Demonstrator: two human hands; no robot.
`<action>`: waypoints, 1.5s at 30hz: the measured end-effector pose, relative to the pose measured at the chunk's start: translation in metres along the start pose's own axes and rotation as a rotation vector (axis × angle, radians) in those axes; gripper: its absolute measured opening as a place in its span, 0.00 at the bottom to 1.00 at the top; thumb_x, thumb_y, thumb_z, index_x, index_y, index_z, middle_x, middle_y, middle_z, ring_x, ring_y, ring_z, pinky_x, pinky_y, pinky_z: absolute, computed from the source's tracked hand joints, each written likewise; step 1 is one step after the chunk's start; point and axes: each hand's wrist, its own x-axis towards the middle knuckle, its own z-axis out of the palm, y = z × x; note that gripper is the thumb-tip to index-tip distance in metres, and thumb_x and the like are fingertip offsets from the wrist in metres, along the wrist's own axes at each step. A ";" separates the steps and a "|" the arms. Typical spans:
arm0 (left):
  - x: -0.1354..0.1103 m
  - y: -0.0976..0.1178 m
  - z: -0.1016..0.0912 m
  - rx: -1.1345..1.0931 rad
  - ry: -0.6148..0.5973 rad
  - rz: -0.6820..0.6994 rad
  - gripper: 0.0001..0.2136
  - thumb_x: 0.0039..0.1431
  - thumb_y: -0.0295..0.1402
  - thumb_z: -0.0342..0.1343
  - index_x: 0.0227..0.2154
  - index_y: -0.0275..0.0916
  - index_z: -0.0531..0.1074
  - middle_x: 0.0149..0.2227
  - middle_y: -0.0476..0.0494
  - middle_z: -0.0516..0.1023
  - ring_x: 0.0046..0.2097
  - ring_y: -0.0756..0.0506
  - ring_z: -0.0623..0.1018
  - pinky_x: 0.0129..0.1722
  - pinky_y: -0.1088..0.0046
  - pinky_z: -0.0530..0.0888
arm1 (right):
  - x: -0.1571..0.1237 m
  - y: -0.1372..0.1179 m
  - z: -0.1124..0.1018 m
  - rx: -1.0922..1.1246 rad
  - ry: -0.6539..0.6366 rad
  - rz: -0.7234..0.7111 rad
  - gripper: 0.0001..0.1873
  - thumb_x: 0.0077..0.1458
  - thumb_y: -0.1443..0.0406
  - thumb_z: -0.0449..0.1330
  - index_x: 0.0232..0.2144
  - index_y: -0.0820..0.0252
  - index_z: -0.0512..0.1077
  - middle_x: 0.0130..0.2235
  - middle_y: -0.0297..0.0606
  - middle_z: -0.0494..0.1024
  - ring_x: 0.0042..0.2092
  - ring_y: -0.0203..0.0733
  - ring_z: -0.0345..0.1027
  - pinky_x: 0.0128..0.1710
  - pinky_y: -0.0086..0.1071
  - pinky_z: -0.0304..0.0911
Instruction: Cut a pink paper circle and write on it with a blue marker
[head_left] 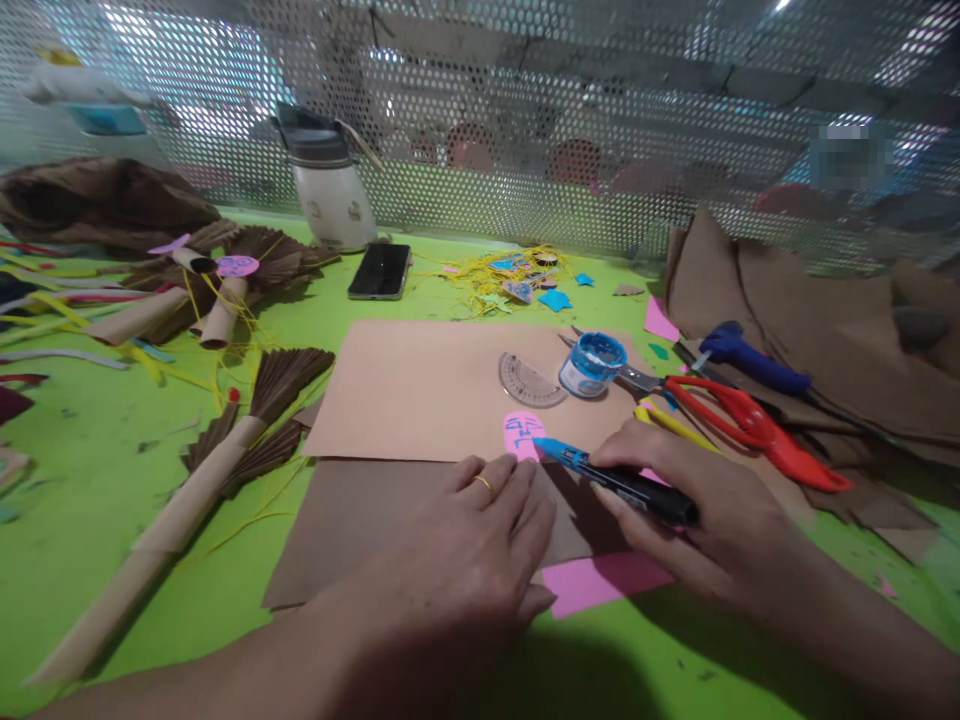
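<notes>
My right hand (701, 515) grips a black marker with a blue tip (615, 478), its point touching a small pink paper oval (522, 433) that bears blue marks. My left hand (469, 545) lies flat with fingers spread on the dark brown paper (352, 530), its fingertips holding down the pink oval's lower edge; a ring shows on one finger. The oval rests on a tan sheet (420, 390). A pink paper piece (600, 580) sticks out under the brown paper between my hands.
A clear protractor (529, 380), a blue-lidded jar (592, 363), red-handled scissors (742, 420) and a blue-handled tool (750, 360) lie to the right. A phone (380, 270), a white jug (330, 190), brown paper fans on rolled tubes (217, 440), paper scraps and a perforated metal screen surround them.
</notes>
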 end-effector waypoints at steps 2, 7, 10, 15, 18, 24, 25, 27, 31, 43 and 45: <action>0.000 0.001 0.000 -0.002 0.005 -0.005 0.23 0.67 0.42 0.48 0.54 0.27 0.69 0.56 0.23 0.72 0.57 0.29 0.72 0.53 0.51 0.68 | -0.001 0.000 0.000 0.010 -0.003 0.011 0.08 0.60 0.69 0.58 0.41 0.55 0.67 0.38 0.36 0.76 0.37 0.39 0.70 0.36 0.32 0.65; -0.001 0.000 0.000 -0.005 0.021 -0.005 0.23 0.67 0.42 0.48 0.54 0.27 0.69 0.56 0.23 0.72 0.58 0.29 0.71 0.54 0.51 0.68 | -0.001 -0.003 -0.001 0.032 0.024 0.058 0.09 0.60 0.70 0.58 0.42 0.55 0.67 0.37 0.36 0.76 0.37 0.38 0.70 0.37 0.32 0.64; -0.001 0.001 0.000 -0.003 0.013 -0.009 0.23 0.67 0.42 0.48 0.54 0.27 0.69 0.56 0.23 0.72 0.57 0.29 0.71 0.54 0.50 0.68 | -0.001 -0.006 -0.002 0.011 0.037 0.085 0.08 0.59 0.70 0.58 0.41 0.55 0.68 0.37 0.36 0.77 0.36 0.39 0.71 0.35 0.32 0.65; -0.001 0.001 0.000 -0.030 0.022 -0.014 0.22 0.66 0.41 0.50 0.53 0.27 0.70 0.56 0.23 0.72 0.57 0.29 0.71 0.54 0.51 0.67 | 0.001 -0.007 -0.002 -0.047 0.169 0.085 0.05 0.60 0.65 0.58 0.40 0.54 0.69 0.38 0.38 0.79 0.38 0.42 0.74 0.36 0.33 0.68; -0.001 0.000 0.001 -0.051 0.034 -0.013 0.22 0.67 0.41 0.50 0.53 0.27 0.70 0.56 0.22 0.72 0.57 0.29 0.71 0.54 0.50 0.67 | 0.002 -0.005 -0.001 -0.068 0.210 0.096 0.06 0.60 0.65 0.58 0.41 0.55 0.70 0.37 0.38 0.80 0.39 0.43 0.75 0.38 0.34 0.69; 0.000 0.000 0.001 -0.018 0.017 -0.007 0.23 0.66 0.42 0.50 0.54 0.28 0.69 0.57 0.23 0.72 0.58 0.29 0.71 0.53 0.50 0.68 | 0.003 -0.003 0.001 -0.079 0.191 0.092 0.05 0.59 0.65 0.58 0.39 0.56 0.70 0.39 0.38 0.81 0.39 0.42 0.75 0.36 0.32 0.69; 0.000 0.000 0.000 -0.016 0.018 -0.010 0.23 0.66 0.42 0.50 0.54 0.27 0.69 0.57 0.23 0.72 0.58 0.29 0.71 0.53 0.50 0.68 | 0.003 -0.003 0.001 -0.074 0.187 0.091 0.05 0.59 0.65 0.58 0.39 0.56 0.71 0.38 0.38 0.81 0.38 0.42 0.75 0.35 0.31 0.69; 0.001 0.001 -0.001 -0.021 0.015 -0.014 0.22 0.66 0.41 0.49 0.53 0.27 0.69 0.56 0.22 0.72 0.57 0.29 0.71 0.54 0.50 0.68 | 0.003 -0.005 0.001 -0.063 0.188 0.098 0.05 0.60 0.65 0.58 0.39 0.56 0.71 0.38 0.37 0.81 0.38 0.41 0.75 0.35 0.31 0.69; 0.000 0.001 -0.001 -0.045 0.021 -0.017 0.22 0.67 0.41 0.49 0.53 0.26 0.69 0.55 0.22 0.73 0.57 0.29 0.72 0.54 0.50 0.68 | 0.005 -0.009 0.000 -0.028 0.224 0.138 0.04 0.59 0.65 0.60 0.38 0.55 0.72 0.36 0.35 0.80 0.36 0.39 0.75 0.36 0.29 0.69; 0.002 0.002 -0.004 -0.030 -0.008 -0.027 0.24 0.65 0.42 0.52 0.54 0.26 0.69 0.55 0.24 0.74 0.57 0.29 0.72 0.54 0.52 0.69 | 0.015 -0.012 0.007 0.132 0.267 0.202 0.03 0.55 0.67 0.61 0.34 0.56 0.74 0.27 0.31 0.77 0.24 0.34 0.70 0.24 0.26 0.66; 0.001 0.002 -0.003 -0.021 -0.002 -0.023 0.24 0.65 0.43 0.52 0.54 0.27 0.69 0.54 0.24 0.74 0.57 0.30 0.72 0.54 0.52 0.69 | 0.014 -0.012 0.006 0.142 0.268 0.202 0.03 0.56 0.67 0.61 0.34 0.55 0.74 0.27 0.30 0.77 0.24 0.34 0.70 0.24 0.25 0.66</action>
